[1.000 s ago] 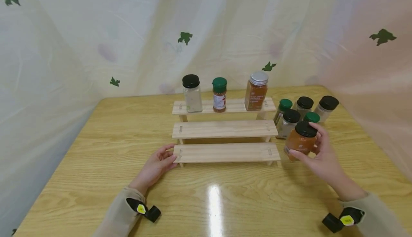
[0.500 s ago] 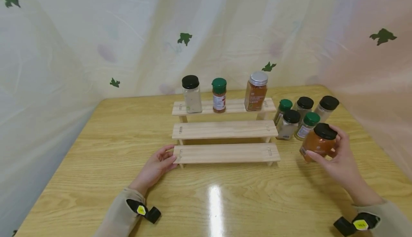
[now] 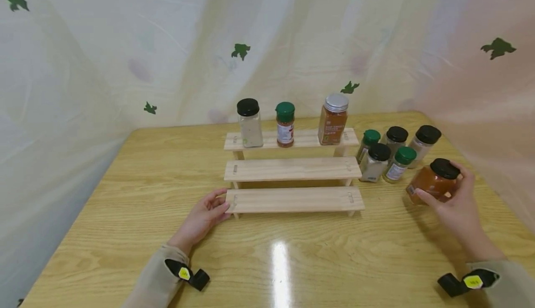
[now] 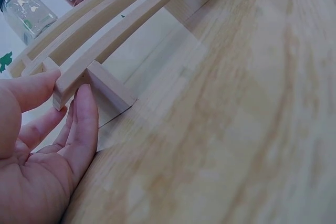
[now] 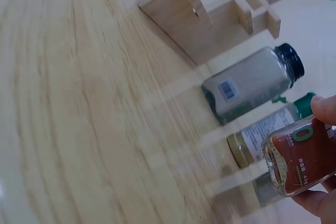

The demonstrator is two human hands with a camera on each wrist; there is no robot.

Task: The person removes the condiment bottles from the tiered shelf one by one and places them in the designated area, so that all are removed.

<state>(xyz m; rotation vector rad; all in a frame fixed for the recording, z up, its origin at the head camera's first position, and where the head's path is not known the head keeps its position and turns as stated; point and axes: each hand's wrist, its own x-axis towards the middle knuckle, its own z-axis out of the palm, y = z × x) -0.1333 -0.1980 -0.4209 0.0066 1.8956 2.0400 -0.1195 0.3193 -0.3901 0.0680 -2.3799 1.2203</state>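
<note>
A three-tier wooden rack (image 3: 294, 199) stands mid-table. My left hand (image 3: 219, 204) rests against the left end of its lowest shelf (image 4: 71, 80), with the thumb (image 4: 31, 90) on top and a straight finger (image 4: 84, 119) beside the leg. To the right of the rack, my right hand (image 3: 447, 195) grips an orange spice jar (image 3: 432, 182) with a black lid, tilted, low over the table. In the right wrist view the jar (image 5: 302, 156) shows red-orange powder, pinched between fingertips (image 5: 325, 108).
The top shelf carries a pale black-lidded jar (image 3: 249, 122), a green-lidded jar (image 3: 285, 123) and a silver-lidded orange jar (image 3: 332, 119). Several small jars (image 3: 388, 152) cluster on the table right of the rack. A leaf-patterned curtain (image 3: 125, 57) surrounds the table.
My right hand has carried the orange jar to the right, away from the rack and past the jar cluster. The left hand has stayed at the shelf end.
</note>
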